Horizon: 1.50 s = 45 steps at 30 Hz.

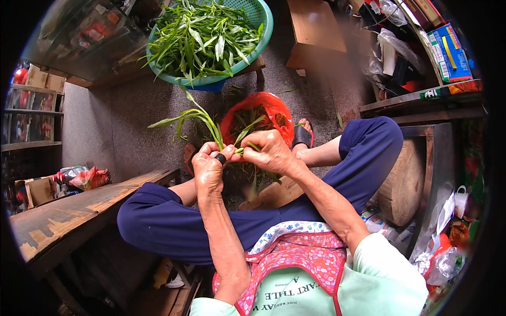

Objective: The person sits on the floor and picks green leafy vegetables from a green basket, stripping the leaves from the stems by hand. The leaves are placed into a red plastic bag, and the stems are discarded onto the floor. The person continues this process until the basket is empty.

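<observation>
Between my knees, my left hand (211,162) pinches a few leafy green stems, likely water spinach (203,118), whose long narrow leaves point up and to the left. Something black wraps a finger of that hand. Close against it, my right hand (269,151) is closed on the lower part of the stems, fingertips nearly meeting those of the left. Just beyond the hands stands an open red plastic bag (284,108) with green scraps inside. Farther off, a green plastic basket (268,31) is heaped with the same kind of long-leaved greens (205,39).
The basket rests on a low wooden stool (255,66). A wooden bench (79,203) runs along the left. Another wooden stool (316,26) stands at the back. Shelves with boxes (450,52) line the right side. Bits of leaf lie on the grey floor (137,121).
</observation>
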Tool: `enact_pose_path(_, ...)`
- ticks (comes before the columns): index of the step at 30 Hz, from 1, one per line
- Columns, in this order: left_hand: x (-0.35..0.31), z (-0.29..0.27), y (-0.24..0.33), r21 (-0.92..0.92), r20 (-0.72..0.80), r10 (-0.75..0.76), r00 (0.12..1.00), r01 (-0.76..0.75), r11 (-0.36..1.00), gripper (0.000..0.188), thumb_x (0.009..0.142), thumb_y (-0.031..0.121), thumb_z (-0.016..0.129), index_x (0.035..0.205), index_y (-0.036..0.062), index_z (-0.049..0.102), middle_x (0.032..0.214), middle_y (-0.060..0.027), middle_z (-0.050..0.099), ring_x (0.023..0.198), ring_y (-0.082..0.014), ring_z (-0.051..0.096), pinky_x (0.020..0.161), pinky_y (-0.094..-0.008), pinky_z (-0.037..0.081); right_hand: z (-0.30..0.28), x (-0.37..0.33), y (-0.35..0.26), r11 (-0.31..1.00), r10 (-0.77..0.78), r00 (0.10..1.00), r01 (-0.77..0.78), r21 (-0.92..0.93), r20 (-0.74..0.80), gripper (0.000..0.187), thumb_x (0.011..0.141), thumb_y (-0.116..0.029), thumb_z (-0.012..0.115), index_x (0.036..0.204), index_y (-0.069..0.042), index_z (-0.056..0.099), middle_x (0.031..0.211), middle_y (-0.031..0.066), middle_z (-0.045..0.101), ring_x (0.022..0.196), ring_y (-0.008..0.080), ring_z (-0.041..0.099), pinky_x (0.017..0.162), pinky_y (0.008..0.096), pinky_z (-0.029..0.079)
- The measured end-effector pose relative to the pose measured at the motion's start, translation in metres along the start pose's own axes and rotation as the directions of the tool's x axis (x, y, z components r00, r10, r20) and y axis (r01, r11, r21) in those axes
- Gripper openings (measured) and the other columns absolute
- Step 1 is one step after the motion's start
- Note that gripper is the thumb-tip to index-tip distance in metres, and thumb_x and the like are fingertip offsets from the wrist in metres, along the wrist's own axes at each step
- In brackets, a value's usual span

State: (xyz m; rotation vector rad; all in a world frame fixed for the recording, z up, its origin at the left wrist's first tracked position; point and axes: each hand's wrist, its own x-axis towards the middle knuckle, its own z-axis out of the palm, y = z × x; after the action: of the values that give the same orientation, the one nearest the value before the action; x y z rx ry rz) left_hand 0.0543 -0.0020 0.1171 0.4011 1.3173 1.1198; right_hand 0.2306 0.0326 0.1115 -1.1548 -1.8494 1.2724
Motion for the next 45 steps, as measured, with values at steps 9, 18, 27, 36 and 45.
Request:
enact_pose_path(9, -0.007, 0.014, 0.004, 0.137, 0.101, 0.144, 0.984, -0.157, 0.978, 0.012, 0.083, -0.008, 0.068, 0.088, -0.0017, 0.06, 0.079, -0.0052, 0.066, 0.067, -0.0111, 0.065, 0.062, -0.0248, 0.057, -0.064, 0.01, 0.012, 0.45, 0.525, 0.832, -0.092, 0.888, -0.18, 0.017, 0.094, -0.014, 0.044, 0.088, -0.004, 0.056, 0.076, 0.0057, 0.059, 0.059, 0.0127, 0.054, 0.056, 0.0237, 0.043)
enact_pose_path(18, -0.045, 0.012, 0.034, 0.349, 0.243, -0.001, 0.97, -0.087, 0.933, 0.013, 0.082, -0.007, 0.068, 0.095, -0.0043, 0.065, 0.081, -0.004, 0.066, 0.07, -0.0093, 0.062, 0.066, -0.0255, 0.056, -0.043, 0.011, -0.018, 0.94, -0.279, 0.96, 0.268, -0.211, -0.022, 0.018, 0.082, -0.01, 0.066, 0.1, -0.007, 0.069, 0.079, 0.0064, 0.064, 0.076, 0.0227, 0.067, 0.066, 0.0355, 0.053)
enact_pose_path(27, -0.07, -0.01, 0.052, 0.393, 0.045, 0.068, 0.997, -0.081, 0.916, 0.012, 0.087, -0.002, 0.067, 0.099, -0.0064, 0.067, 0.083, -0.0056, 0.067, 0.07, -0.0093, 0.061, 0.066, -0.0231, 0.053, -0.01, -0.011, -0.018, 0.781, -0.383, 0.91, 0.41, -0.472, 0.157, 0.015, 0.074, -0.011, 0.07, 0.087, -0.005, 0.065, 0.072, 0.0061, 0.06, 0.064, 0.0239, 0.065, 0.054, 0.036, 0.053)
enact_pose_path(36, -0.066, -0.016, 0.041, 0.296, 0.006, 0.183, 0.983, -0.177, 0.939, 0.013, 0.09, -0.002, 0.064, 0.102, -0.007, 0.068, 0.079, -0.0004, 0.061, 0.065, -0.0051, 0.053, 0.059, -0.0194, 0.046, -0.018, -0.013, -0.014, 0.87, -0.298, 0.955, 0.275, -0.408, 0.009, 0.013, 0.075, -0.015, 0.067, 0.075, -0.004, 0.061, 0.069, 0.011, 0.06, 0.063, 0.0296, 0.064, 0.055, 0.04, 0.051)
enact_pose_path(45, -0.058, -0.005, 0.024, 0.544, -0.077, 0.374, 0.924, -0.275, 0.792, 0.013, 0.09, 0.002, 0.065, 0.098, -0.0054, 0.071, 0.077, -0.0028, 0.061, 0.062, -0.0086, 0.053, 0.054, -0.0231, 0.041, -0.022, -0.009, 0.034, 0.857, 0.405, 0.778, -0.141, 0.496, -0.48, 0.017, 0.09, -0.009, 0.06, 0.082, 0.001, 0.07, 0.073, -0.0011, 0.065, 0.061, 0.0034, 0.052, 0.055, 0.0202, 0.042)
